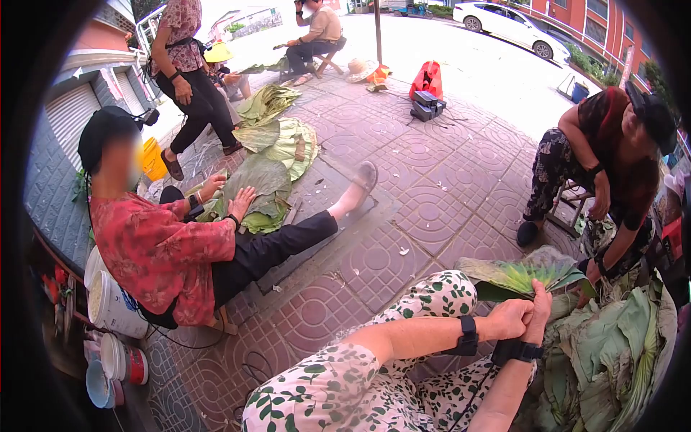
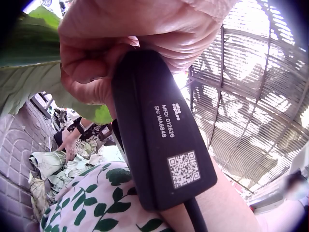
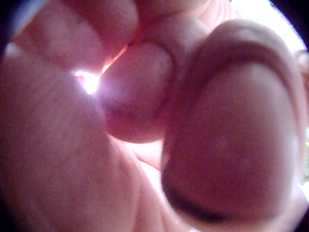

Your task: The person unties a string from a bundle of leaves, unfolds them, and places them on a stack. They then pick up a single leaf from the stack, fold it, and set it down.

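In the head view both my hands meet over my knee, at the lower right. My left hand is curled round the stem end of a folded green leaf, and the left wrist view shows its fingers closed on the leaf. My right hand comes up from below, lies against the left hand and grips the same leaf. The right wrist view is filled by curled fingers pressed together, which hide the leaf. A black band sits on each wrist.
A heap of large leaves lies at my right. A person in a red shirt sits on the left and smooths leaves on the paving. Another person sits at the right. Buckets stand at the left.
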A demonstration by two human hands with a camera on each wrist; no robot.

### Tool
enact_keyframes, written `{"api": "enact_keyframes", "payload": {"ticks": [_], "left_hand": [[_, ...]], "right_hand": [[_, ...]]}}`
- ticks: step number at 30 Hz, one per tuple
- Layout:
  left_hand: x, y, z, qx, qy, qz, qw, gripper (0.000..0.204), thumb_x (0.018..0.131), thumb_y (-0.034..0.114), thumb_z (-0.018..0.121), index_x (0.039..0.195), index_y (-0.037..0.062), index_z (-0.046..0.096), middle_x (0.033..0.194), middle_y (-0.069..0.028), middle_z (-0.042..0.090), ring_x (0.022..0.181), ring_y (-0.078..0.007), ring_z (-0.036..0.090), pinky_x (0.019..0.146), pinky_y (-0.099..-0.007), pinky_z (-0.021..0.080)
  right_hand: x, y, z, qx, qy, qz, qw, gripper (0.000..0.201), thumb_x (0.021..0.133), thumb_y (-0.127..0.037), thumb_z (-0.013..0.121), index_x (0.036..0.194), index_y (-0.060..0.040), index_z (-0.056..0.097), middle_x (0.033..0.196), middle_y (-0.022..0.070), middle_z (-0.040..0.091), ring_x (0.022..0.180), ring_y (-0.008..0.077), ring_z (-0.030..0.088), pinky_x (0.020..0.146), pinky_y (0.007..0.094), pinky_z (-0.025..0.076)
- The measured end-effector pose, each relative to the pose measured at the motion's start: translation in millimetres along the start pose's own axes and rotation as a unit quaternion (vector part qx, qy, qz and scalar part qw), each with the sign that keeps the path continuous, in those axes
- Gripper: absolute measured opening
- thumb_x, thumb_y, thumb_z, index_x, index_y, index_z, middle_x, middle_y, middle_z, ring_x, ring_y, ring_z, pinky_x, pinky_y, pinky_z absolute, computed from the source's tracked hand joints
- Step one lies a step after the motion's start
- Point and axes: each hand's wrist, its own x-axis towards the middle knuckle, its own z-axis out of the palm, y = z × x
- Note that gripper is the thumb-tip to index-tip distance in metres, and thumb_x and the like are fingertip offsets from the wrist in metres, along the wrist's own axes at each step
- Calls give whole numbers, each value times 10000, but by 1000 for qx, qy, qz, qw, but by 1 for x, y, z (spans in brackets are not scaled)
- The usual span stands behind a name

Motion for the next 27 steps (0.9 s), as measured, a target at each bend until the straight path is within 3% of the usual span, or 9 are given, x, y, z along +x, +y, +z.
{"api": "enact_keyframes", "payload": {"ticks": [5, 7, 27], "left_hand": [[1, -3, 2, -1, 3, 4, 1000, 112, 595, 13, 550, 613, 46, 444, 589, -116, 513, 595, -304, 524, 520, -389, 373], [2, -5, 4, -14, 18, 30, 999, 152, 580, -20, 556, 602, 40, 418, 547, -92, 471, 527, -241, 475, 486, -355, 344], [3, -11, 7, -7, 18, 46, 999, 139, 599, -13, 562, 612, 33, 431, 557, -101, 483, 536, -240, 488, 490, -346, 356]], "right_hand": [[-3, -2, 0, 10, -22, 3, 1000, 188, 790, -138, 585, 877, -12, 477, 816, 74, 533, 676, 166, 549, 606, 300, 468], [-4, -3, 1, 8, -34, -8, 999, 175, 794, -137, 580, 875, -16, 482, 814, 69, 538, 677, 162, 550, 610, 297, 467], [-5, -2, -1, 11, -46, -13, 999, 158, 804, -142, 581, 858, -20, 496, 796, 58, 551, 649, 139, 542, 584, 274, 451]]}}
